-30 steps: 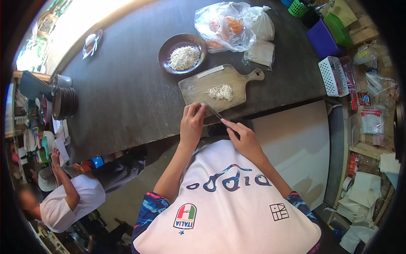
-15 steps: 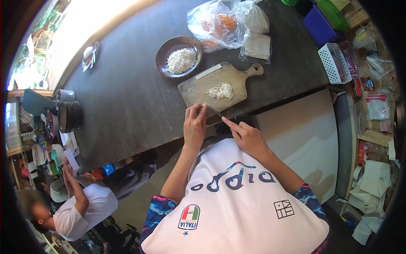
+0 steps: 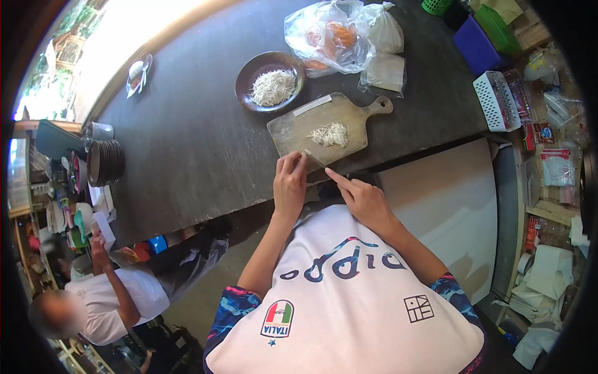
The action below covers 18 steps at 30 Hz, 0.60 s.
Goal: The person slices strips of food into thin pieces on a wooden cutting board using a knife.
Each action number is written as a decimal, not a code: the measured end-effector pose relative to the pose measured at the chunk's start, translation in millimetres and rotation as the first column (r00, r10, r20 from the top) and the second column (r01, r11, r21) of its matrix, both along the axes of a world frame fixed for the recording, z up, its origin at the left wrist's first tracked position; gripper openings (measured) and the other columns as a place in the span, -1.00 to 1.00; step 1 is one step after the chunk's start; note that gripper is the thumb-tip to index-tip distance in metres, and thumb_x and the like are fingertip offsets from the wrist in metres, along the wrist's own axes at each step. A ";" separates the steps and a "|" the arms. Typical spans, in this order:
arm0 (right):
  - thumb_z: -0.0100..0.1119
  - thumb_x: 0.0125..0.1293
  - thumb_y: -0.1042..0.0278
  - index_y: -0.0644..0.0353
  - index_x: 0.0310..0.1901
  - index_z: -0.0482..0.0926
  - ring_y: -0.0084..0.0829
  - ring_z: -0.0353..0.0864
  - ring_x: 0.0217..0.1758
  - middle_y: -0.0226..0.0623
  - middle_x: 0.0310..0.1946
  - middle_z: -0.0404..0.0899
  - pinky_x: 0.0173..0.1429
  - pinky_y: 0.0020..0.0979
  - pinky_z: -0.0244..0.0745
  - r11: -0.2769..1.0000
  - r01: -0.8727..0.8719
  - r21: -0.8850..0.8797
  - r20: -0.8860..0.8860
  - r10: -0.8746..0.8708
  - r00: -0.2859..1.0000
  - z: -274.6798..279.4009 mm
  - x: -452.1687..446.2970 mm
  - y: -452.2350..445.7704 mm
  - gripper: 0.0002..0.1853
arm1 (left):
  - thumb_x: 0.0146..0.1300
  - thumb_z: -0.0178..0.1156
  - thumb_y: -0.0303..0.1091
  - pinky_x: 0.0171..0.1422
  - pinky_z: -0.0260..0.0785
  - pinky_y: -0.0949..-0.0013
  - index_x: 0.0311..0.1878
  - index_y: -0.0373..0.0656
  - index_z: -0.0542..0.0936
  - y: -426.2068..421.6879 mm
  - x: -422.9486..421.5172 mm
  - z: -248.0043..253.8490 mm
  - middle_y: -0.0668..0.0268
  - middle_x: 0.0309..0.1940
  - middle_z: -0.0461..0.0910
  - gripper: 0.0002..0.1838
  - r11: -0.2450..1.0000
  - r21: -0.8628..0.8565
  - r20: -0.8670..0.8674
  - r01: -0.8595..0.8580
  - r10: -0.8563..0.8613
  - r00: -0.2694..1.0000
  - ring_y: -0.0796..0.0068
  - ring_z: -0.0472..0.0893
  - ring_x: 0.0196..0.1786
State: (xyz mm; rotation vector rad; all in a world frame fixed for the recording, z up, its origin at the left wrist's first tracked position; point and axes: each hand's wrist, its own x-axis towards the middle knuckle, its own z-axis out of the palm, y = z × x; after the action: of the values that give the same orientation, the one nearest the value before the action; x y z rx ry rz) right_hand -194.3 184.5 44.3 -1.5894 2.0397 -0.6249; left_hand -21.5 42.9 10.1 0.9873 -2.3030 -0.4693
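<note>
My right hand [image 3: 363, 198] is closed around a knife [image 3: 317, 161], its index finger stretched along the blade. The knife points up and left over the near edge of a wooden cutting board [image 3: 288, 135]. At its tip, my left hand [image 3: 290, 185] has its fingers pinched together by a small pale piece [image 3: 307, 151], too small to make out exactly. On the board lie a heap of thin whitish matchstick strips [image 3: 330, 134] and one longer pale strip [image 3: 313, 105]. Behind the board, a dark round dish [image 3: 244, 93] holds a larger pile of similar shreds [image 3: 273, 88].
Clear plastic bags with orange contents [image 3: 336, 38] and a pale packet [image 3: 384, 73] lie behind the board. A white basket [image 3: 496, 103] stands at right, a stack of dark plates [image 3: 104, 163] at left. Another person [image 3: 128, 296] is at the lower left.
The view has shifted slightly, so the table things appear a little further right. My hands stay nearly in place at the board's near edge. The other person's head and arms have moved.
</note>
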 end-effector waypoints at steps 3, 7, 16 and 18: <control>0.20 0.68 0.21 -0.56 0.69 0.44 0.06 0.78 -0.42 -0.11 -0.42 0.64 -0.27 0.03 0.78 0.999 0.000 0.051 -0.039 0.002 0.999 3.9 0.2 2.7 -0.37 | 0.36 0.41 -0.66 0.20 0.63 0.06 0.17 -0.28 0.81 0.9 -2.5 0.5 0.20 0.13 0.69 -0.67 1.000 0.012 0.006 -0.001 0.001 1.000 0.08 0.69 0.14; 0.21 0.68 0.23 -0.56 0.69 0.44 0.04 0.77 -0.43 -0.14 -0.44 0.62 -0.28 0.03 0.76 0.999 0.001 -0.051 -0.059 -0.004 0.998 -11.2 6.1 -12.8 -0.36 | 0.35 0.41 -0.66 0.21 0.63 0.06 0.17 -0.27 0.81 0.4 -1.5 3.3 0.20 0.13 0.69 -0.66 1.000 0.026 0.001 -0.010 0.010 1.000 0.08 0.70 0.16; 0.22 0.68 0.24 -0.57 0.68 0.45 0.01 0.78 -0.40 -0.14 -0.44 0.59 -0.26 0.02 0.75 0.999 0.004 0.043 -0.036 -0.002 0.999 -3.1 -0.2 -0.2 -0.37 | 0.33 0.42 -0.67 0.24 0.64 0.06 0.17 -0.27 0.81 2.8 -1.5 -5.2 0.20 0.14 0.70 -0.65 0.999 -0.011 -0.017 -0.034 0.034 0.999 0.08 0.70 0.17; 0.21 0.68 0.23 -0.58 0.68 0.45 0.00 0.76 -0.41 -0.15 -0.44 0.59 -0.26 0.03 0.75 0.999 0.004 -0.050 -0.050 -0.006 0.999 -14.3 3.3 -11.0 -0.37 | 0.33 0.42 -0.67 0.24 0.64 0.06 0.17 -0.27 0.81 3.8 -2.1 -6.0 0.20 0.14 0.70 -0.65 0.999 -0.003 -0.021 -0.037 0.037 0.999 0.08 0.70 0.17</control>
State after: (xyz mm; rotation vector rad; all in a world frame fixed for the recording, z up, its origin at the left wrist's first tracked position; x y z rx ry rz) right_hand -191.0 173.5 30.0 -1.6446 2.0801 -0.6481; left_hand -23.6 46.7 4.1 1.0175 -2.2622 -0.4582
